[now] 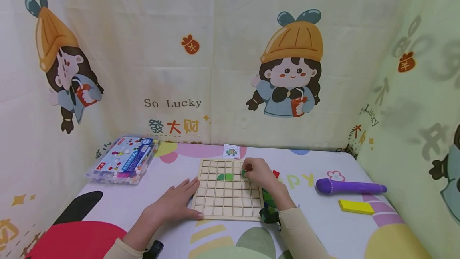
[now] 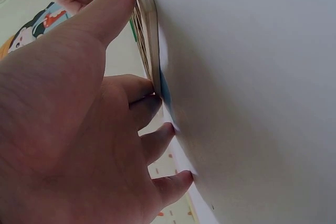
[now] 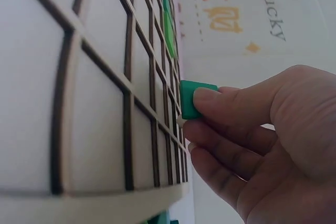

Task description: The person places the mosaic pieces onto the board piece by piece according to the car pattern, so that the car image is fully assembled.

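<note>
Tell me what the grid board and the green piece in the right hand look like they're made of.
The grid board looks like pale unfinished wood: matte tan surface, with dark edges on the cell walls that may be laser-cut. The green piece, pinched by the right hand, looks like smooth, evenly coloured plastic or painted wood; the look leaves it open.

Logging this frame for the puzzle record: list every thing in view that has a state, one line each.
Left hand: fingers straight, pressing the wooden grid board at its left edge.
Right hand: pinches a green tile over the board.
Wooden grid board: flat on the table, mostly unfilled.
Green pieces: seated in the board.
Plastic box: closed.
Purple marker: lying flat.
Yellow block: lying flat.
</note>
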